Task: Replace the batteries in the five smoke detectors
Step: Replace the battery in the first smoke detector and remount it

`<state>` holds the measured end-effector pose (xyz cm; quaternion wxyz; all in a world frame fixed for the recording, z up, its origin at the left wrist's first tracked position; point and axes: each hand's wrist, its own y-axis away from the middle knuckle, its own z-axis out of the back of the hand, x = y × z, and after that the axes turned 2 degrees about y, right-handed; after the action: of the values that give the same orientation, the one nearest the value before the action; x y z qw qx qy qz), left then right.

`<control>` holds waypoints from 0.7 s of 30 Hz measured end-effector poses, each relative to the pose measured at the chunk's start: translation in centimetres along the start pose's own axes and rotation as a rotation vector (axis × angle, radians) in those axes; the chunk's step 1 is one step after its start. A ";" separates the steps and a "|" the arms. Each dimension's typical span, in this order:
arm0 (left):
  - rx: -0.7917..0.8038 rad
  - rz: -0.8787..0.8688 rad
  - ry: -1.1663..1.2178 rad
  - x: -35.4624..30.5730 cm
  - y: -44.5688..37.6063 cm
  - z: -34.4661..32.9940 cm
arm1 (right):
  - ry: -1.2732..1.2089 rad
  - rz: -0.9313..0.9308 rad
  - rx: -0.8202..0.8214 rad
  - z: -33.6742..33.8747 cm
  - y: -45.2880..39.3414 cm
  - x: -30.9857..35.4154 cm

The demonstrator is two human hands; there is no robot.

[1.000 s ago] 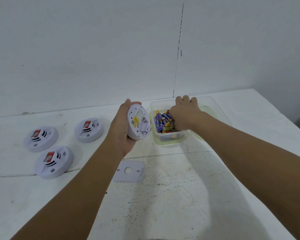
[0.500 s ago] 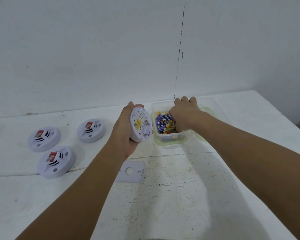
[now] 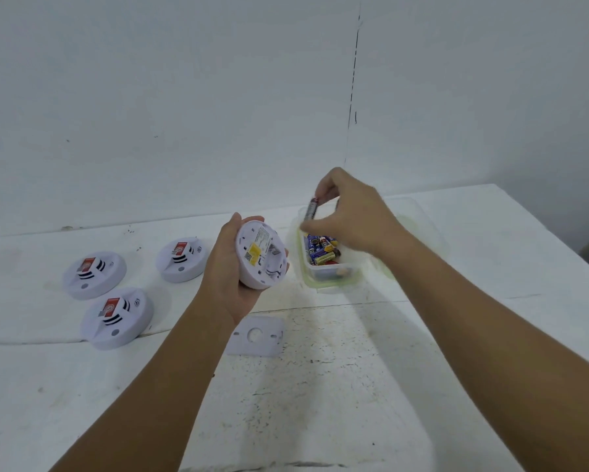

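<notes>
The left hand point(image 3: 228, 267) holds an opened smoke detector point(image 3: 260, 255) in its grip. The right hand point(image 3: 351, 212) pinches a battery point(image 3: 310, 209) above the battery container point(image 3: 330, 284) near the tabletop's point(image 3: 320, 386) far edge.

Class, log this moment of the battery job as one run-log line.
left hand: holds smoke detector, back up | right hand: pinches battery above battery box | three detectors on table

The right hand point(image 3: 349, 212) hides part of the battery box point(image 3: 354, 267); the detector's point(image 3: 260, 255) label print is unreadable.
</notes>
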<state>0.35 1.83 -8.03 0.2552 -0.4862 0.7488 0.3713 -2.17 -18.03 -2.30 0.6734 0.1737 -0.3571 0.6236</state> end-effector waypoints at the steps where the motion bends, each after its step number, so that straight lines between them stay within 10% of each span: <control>1: -0.002 0.005 0.018 0.1 0.1 0.3 | -0.109 0.017 0.013 -0.4 1.1 0.6; 21: 0.187 -0.002 0.209 0.8 4.9 2.6 | -0.547 -0.012 0.154 -6.3 8.7 1.8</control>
<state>-4.38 4.73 -8.71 0.2203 -0.4972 0.8021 0.2469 -8.94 -11.10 -7.20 0.5407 0.3882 -0.4759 0.5748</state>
